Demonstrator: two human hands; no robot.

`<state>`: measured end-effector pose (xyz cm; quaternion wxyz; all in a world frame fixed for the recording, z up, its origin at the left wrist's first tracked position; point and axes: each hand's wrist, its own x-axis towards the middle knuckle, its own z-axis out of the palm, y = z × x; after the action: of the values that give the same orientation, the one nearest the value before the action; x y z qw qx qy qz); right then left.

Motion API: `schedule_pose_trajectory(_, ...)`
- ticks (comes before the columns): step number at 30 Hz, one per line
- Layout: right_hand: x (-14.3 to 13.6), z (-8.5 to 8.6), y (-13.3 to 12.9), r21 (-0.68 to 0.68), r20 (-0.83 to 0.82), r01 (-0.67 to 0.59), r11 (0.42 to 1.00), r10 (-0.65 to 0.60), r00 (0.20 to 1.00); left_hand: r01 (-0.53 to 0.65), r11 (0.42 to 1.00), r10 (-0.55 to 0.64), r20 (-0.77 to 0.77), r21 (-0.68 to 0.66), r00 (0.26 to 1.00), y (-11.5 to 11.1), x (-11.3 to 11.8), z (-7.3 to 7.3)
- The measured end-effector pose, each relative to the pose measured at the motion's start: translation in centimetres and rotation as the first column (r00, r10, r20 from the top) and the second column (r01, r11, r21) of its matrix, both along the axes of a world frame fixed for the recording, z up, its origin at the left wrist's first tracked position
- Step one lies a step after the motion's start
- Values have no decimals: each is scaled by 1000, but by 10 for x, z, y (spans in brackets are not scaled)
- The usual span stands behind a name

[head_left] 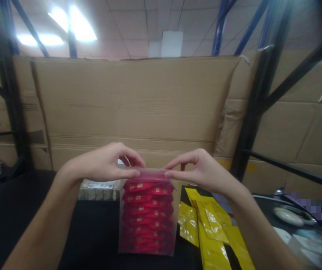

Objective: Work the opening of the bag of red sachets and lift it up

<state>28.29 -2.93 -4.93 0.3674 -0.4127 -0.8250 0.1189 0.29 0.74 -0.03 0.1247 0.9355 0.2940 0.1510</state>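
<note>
From the head camera, the left hand (104, 163) and right hand (197, 168) each pinch the top edge of a clear bag (147, 213) between thumb and fingers, holding it upright above the dark surface (14, 210). Stacked red packets (148, 217) fill the bag. Yellow packets (208, 228) lie just right of it, cardboard boxes (138, 101) behind.

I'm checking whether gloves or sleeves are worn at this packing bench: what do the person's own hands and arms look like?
Both arms are bare from the forearms down to the wrists; no sleeve shows. The left hand and right hand wear no gloves. No ring, watch or wristband is visible on either. The fingernails look short and unpainted, though the picture is soft.
</note>
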Motion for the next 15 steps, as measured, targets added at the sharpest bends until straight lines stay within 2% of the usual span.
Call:
schedule_pose_trajectory(6, 0, -1, 0, 43, 34, -11, 999, 9, 999, 5, 1000, -5, 10, -16, 1000, 2, 1, -2)
schedule_pose_trajectory(10, -3, -3, 2, 108, 52, 49, 993, -54, 997, -33, 999, 32, 26, 43, 999, 1, 2, -3)
schedule_pose_trajectory(15, -9, -6, 4, 137, 15, 52, 989, -55, 998, -45, 996, 44, 7, 78, 999, 2, 5, -4)
